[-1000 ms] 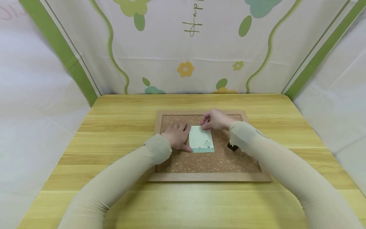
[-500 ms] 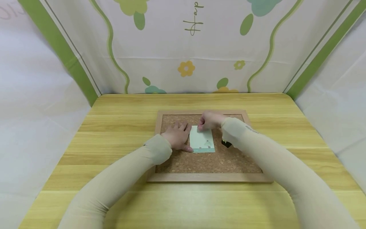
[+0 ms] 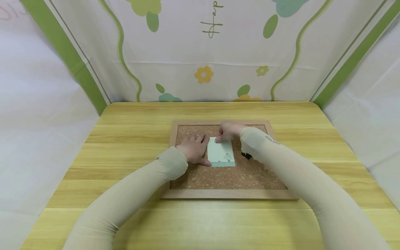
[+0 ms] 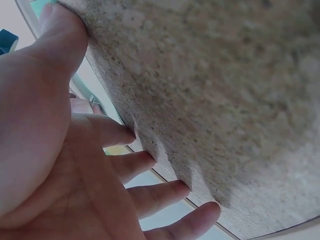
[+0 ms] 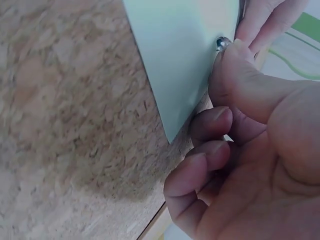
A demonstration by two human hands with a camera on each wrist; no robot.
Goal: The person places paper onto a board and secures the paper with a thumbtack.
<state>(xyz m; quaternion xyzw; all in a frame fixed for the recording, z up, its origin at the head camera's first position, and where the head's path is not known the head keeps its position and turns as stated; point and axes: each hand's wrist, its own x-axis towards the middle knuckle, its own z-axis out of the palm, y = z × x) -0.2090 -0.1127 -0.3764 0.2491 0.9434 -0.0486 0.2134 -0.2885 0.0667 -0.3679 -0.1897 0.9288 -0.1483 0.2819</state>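
A pale green note sheet (image 3: 220, 152) with a darker green strip along its near edge lies on a framed cork board (image 3: 200, 178). My left hand (image 3: 192, 149) rests with spread, straight fingers on the cork at the sheet's left side, its thumb tip over the lower left corner. At the sheet's top edge, my right hand (image 3: 229, 131) pinches a small shiny thumbtack (image 5: 222, 43) between thumb and index finger. The other fingers curl in beside the sheet's edge in the right wrist view. The tack's point is hidden.
The board's wooden frame (image 3: 229, 194) lies on a yellow wood-grain table (image 3: 125, 128). A white cloth (image 3: 175, 45) printed with flowers hangs behind the far edge. A small black object (image 3: 246, 156) shows beneath the right sleeve.
My right hand has moved left along the top of the sheet, from near its right part toward its upper left. My left hand and the sheet stay in place.
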